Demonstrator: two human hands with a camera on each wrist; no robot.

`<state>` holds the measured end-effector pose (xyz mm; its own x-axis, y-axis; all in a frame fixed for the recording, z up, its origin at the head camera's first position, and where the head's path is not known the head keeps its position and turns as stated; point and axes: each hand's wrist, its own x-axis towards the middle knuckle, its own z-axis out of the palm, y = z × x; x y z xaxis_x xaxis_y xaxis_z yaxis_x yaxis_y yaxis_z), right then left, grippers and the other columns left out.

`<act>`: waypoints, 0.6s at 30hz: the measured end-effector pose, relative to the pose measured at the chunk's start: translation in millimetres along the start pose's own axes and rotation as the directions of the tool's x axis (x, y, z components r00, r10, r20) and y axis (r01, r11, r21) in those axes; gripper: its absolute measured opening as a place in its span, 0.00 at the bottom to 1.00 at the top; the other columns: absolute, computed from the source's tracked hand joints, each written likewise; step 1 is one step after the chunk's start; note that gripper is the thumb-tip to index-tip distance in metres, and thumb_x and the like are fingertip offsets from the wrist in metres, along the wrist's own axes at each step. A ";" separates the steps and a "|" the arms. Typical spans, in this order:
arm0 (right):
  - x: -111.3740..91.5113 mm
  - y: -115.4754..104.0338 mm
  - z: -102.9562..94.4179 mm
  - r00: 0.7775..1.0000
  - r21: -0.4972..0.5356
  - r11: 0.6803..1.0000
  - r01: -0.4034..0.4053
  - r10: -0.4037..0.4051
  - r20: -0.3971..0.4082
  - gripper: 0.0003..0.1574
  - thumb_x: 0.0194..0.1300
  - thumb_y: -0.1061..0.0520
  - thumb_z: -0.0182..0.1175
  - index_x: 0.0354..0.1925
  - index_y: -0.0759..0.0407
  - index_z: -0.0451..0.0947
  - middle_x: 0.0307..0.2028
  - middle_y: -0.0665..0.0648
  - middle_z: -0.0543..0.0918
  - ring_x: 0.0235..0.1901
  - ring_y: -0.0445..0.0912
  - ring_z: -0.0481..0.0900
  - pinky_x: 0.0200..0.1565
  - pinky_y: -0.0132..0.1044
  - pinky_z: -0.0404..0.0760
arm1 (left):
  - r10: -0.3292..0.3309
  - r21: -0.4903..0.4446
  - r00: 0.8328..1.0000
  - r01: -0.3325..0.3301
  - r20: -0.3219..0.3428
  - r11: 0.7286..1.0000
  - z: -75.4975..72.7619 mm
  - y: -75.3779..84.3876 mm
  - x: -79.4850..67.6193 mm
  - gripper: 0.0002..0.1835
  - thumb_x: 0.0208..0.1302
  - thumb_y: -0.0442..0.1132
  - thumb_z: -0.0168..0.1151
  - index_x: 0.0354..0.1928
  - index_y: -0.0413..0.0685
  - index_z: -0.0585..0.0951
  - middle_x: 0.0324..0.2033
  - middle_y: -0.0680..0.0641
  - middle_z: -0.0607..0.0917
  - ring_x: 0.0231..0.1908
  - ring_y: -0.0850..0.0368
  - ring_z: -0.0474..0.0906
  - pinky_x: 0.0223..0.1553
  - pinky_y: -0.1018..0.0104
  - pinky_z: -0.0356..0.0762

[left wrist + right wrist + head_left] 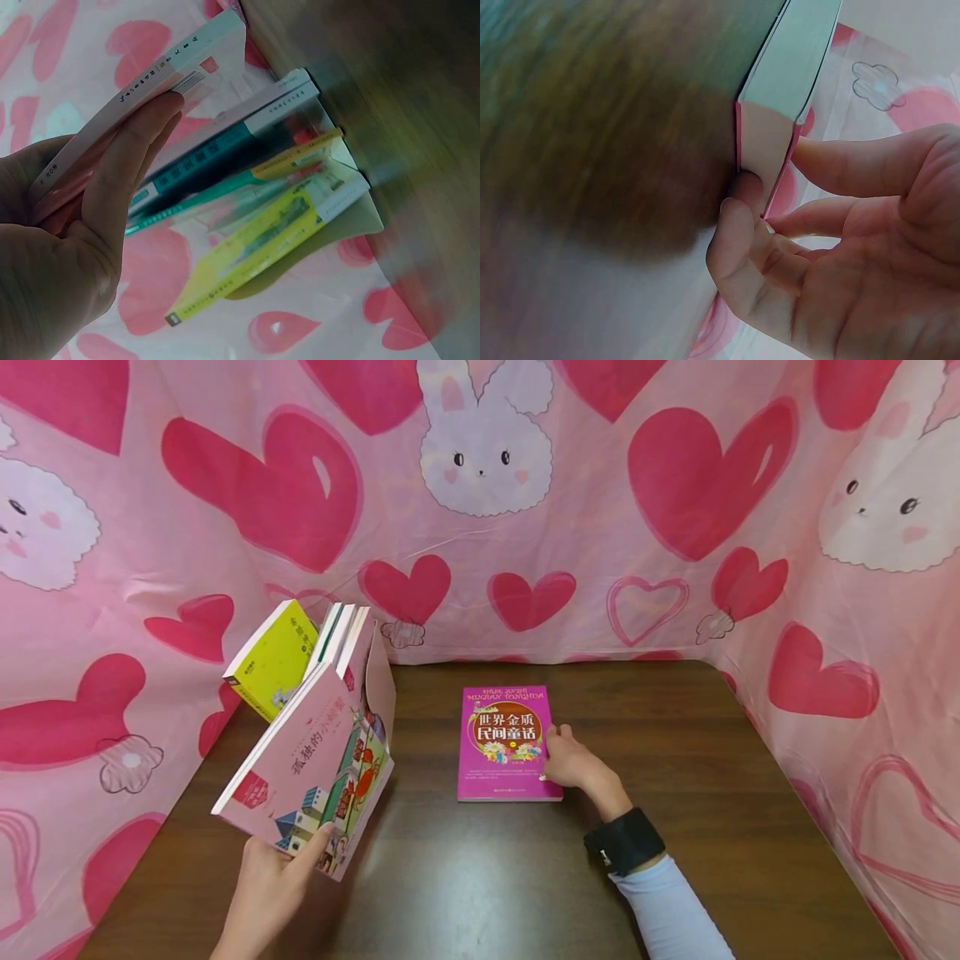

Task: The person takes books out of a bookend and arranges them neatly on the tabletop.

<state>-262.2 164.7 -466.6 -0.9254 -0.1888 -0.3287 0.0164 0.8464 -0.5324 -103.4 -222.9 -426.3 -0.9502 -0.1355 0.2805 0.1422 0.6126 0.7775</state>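
Observation:
On the left, my left hand [266, 889] grips a thin pink picture book [296, 772] by its lower edge, thumb on the cover. That book leans at a slant in front of several upright books. In the left wrist view, my fingers [124, 172] lie along one side of it, near the spine. A magenta storybook [510, 783] lies flat, cover up, at the table's middle. My right hand [581, 768] pinches its right edge; the right wrist view shows the thumb at the cover and curled fingers against the page block [769, 139].
A book holder [382, 689] with a pale side panel stands at the back left. In it are a yellow book [273, 652], tilted left, and several slimmer books. Heart-and-rabbit cloth [480, 543] hangs around the brown wooden table [465, 885].

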 end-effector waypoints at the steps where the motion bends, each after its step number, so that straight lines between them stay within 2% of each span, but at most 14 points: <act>1: 0.0 0.0 -0.2 1.000 -0.002 1.000 0.004 -0.004 0.000 0.50 0.73 0.60 0.62 0.79 0.76 0.49 0.61 0.70 0.64 0.53 0.59 0.73 0.53 0.51 0.78 | 0.004 -0.005 1.000 -0.004 0.008 1.000 1.0 0.9 0.8 0.28 0.69 0.31 0.70 0.69 0.36 0.75 0.56 0.31 0.85 0.47 0.41 0.87 0.40 0.62 0.87; 2: 0.0 -0.1 -0.4 1.000 -0.004 1.000 0.006 -0.006 0.000 0.50 0.72 0.60 0.63 0.79 0.77 0.49 0.61 0.70 0.64 0.52 0.59 0.74 0.53 0.52 0.78 | 0.002 -0.009 1.000 -0.002 0.017 1.000 1.7 1.9 1.5 0.28 0.70 0.31 0.70 0.69 0.36 0.74 0.56 0.31 0.85 0.47 0.40 0.87 0.41 0.58 0.88; 5: -0.2 -0.2 0.0 1.000 0.000 1.000 0.005 -0.005 0.000 0.50 0.72 0.60 0.63 0.79 0.76 0.49 0.62 0.70 0.64 0.53 0.59 0.73 0.54 0.53 0.78 | 0.002 -0.022 0.999 -0.002 0.037 1.000 3.8 4.6 3.4 0.28 0.70 0.32 0.70 0.69 0.36 0.74 0.57 0.30 0.85 0.49 0.37 0.86 0.41 0.52 0.88; 9: -0.1 0.5 0.9 1.000 0.009 1.000 -0.001 0.001 0.006 0.50 0.72 0.60 0.63 0.79 0.76 0.49 0.62 0.70 0.64 0.53 0.59 0.74 0.54 0.53 0.78 | -0.014 -0.028 0.999 0.015 0.051 0.999 6.3 8.5 6.5 0.28 0.71 0.33 0.69 0.69 0.36 0.74 0.57 0.31 0.85 0.50 0.36 0.86 0.43 0.55 0.87; 14: -0.5 1.0 0.6 1.000 0.017 1.000 -0.003 0.003 0.012 0.50 0.72 0.60 0.64 0.79 0.76 0.49 0.61 0.69 0.64 0.52 0.59 0.74 0.52 0.53 0.79 | -0.057 -0.056 0.993 0.063 0.101 0.996 8.1 12.1 11.6 0.32 0.72 0.35 0.69 0.74 0.40 0.69 0.62 0.30 0.81 0.54 0.30 0.84 0.49 0.37 0.83; 18: -0.5 1.0 -0.8 1.000 0.022 1.000 -0.009 0.009 0.006 0.51 0.72 0.60 0.64 0.80 0.75 0.49 0.61 0.69 0.64 0.52 0.59 0.74 0.52 0.52 0.79 | -0.077 -0.082 0.986 0.089 0.146 0.993 10.3 13.3 15.7 0.35 0.73 0.36 0.69 0.77 0.45 0.65 0.67 0.31 0.78 0.58 0.29 0.81 0.53 0.32 0.79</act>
<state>-262.0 166.1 -466.4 -0.9229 -0.1846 -0.3379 0.0330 0.8366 -0.5468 -119.3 -208.8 -417.4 -0.9886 -0.0668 0.1347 0.0789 0.5322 0.8429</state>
